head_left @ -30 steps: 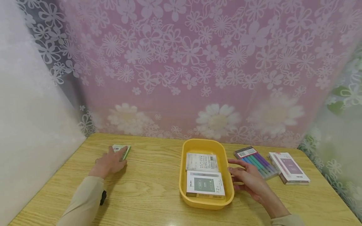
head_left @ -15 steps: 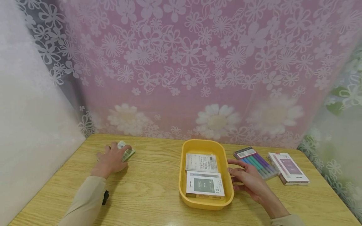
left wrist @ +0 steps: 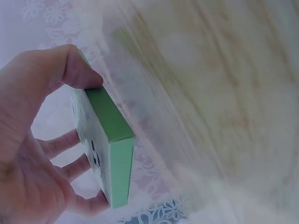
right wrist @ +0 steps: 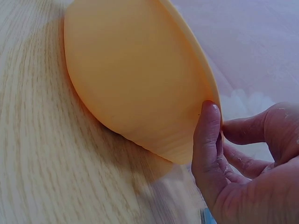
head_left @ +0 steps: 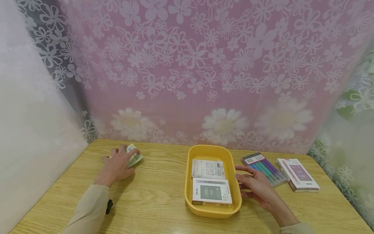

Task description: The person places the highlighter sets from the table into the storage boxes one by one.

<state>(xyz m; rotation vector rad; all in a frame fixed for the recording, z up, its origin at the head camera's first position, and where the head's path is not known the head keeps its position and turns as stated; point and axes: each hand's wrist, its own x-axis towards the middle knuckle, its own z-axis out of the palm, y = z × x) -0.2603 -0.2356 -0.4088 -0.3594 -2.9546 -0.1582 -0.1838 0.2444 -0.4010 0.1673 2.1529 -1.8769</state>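
Note:
At the table's far left my left hand [head_left: 118, 165] grips a thin, flat green-and-white box [head_left: 136, 158]. In the left wrist view the thumb presses one edge of this box [left wrist: 119, 158] and the fingers hold the opposite side; its lower edge looks tilted off the table. My right hand [head_left: 258, 188] pinches the right rim of a yellow plastic basket [head_left: 211, 214], thumb and fingers on either side of the wall. Inside the basket lie a grey-white printed box [head_left: 208, 168] and, nearer me, a white box with a green label [head_left: 211, 191].
Right of the basket lies a clear pack of coloured pens [head_left: 266, 167], blue to purple. Beside it is a white box with a purple label [head_left: 301, 174]. The wooden table [head_left: 155, 191] ends at a flowered pink curtain [head_left: 181, 81] behind.
The green-and-white box has turned and shifted slightly right, coming up tilted in my left hand, whose fingers have closed around it. My right hand stays at the basket's rim.

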